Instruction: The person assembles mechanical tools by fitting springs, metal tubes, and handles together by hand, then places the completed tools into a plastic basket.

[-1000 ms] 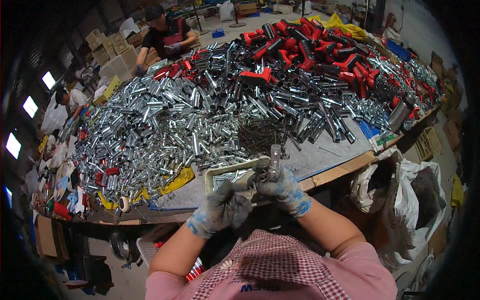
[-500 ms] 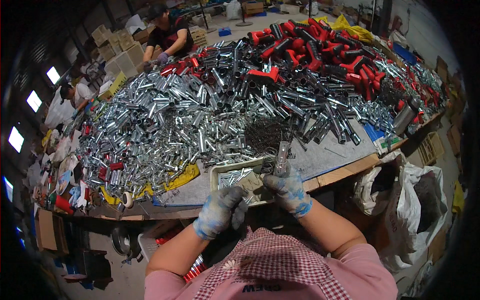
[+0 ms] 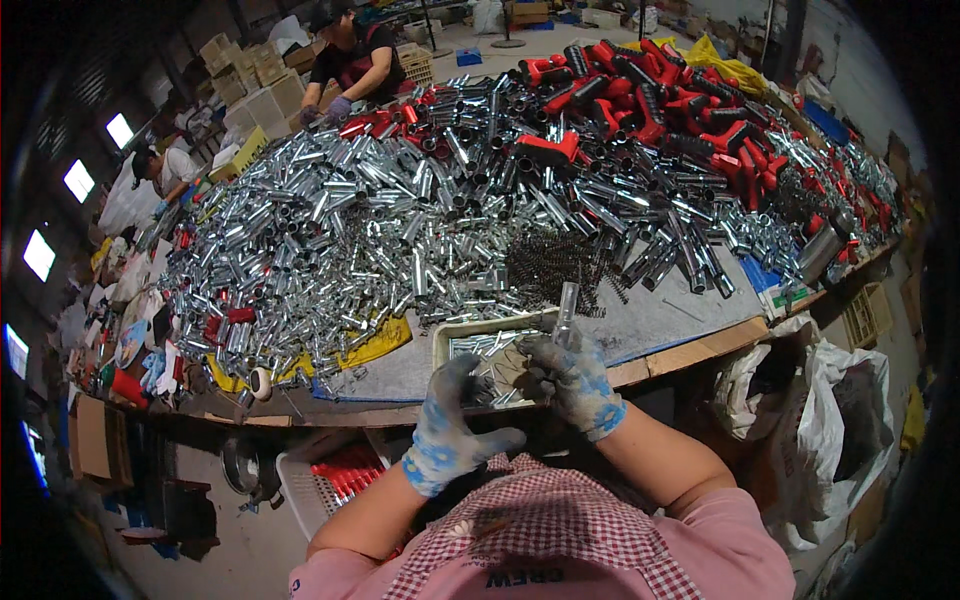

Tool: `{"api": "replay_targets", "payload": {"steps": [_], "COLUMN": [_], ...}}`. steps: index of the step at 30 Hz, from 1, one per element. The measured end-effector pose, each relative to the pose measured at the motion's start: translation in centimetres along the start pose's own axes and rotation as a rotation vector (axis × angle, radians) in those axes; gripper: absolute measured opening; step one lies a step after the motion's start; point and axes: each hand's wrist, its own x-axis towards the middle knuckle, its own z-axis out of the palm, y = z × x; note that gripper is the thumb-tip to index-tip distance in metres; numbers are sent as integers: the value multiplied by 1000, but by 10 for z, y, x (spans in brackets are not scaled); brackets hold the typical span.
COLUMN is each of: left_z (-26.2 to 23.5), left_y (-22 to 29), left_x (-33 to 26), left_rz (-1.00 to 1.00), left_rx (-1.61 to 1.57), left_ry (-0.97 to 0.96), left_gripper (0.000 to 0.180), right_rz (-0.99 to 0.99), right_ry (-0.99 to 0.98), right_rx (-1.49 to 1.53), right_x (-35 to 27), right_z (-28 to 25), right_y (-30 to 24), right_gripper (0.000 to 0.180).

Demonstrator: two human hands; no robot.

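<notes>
Both my hands wear grey gloves with blue dots. My right hand [image 3: 575,380] grips a shiny metal tube [image 3: 566,312] that points up and away from me. My left hand [image 3: 450,425] hovers with its fingers spread over a small pale tray [image 3: 445,345] of little metal parts at the table's near edge. Just beyond the tray lies a dark heap of springs [image 3: 550,262].
A huge pile of chrome tubes [image 3: 400,210] covers the table, with red and black handles [image 3: 650,90] at the far right. Two other people [image 3: 350,60] work at the far left side. White sacks [image 3: 830,420] stand on my right, a white crate [image 3: 320,480] below the table.
My right hand has drawn the tube slightly toward me and tilted it more upright. My left hand has dropped from the tube to the tray's near corner, fingers spread.
</notes>
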Motion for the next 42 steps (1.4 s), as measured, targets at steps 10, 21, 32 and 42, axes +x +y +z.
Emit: {"api": "replay_targets", "payload": {"steps": [10, 21, 32, 42], "left_z": [-9, -56, -53, 46], "left_y": [-28, -26, 11, 53], "left_x": [13, 32, 64, 97], "left_rz": [-8, -563, -474, -38], "left_rx": [2, -230, -52, 181], "left_ry": [-42, 122, -386, -879], "left_gripper": [29, 38, 35, 39], "right_rz": [-57, 230, -441, -638], "right_ry": [14, -133, -238, -173], "right_rx": [-306, -819, -1257, -1452], "right_x": [2, 11, -60, -67], "right_z": [-8, -11, -43, -70], "right_y": [-5, -94, -86, -78], "right_gripper": [31, 33, 32, 61]}}
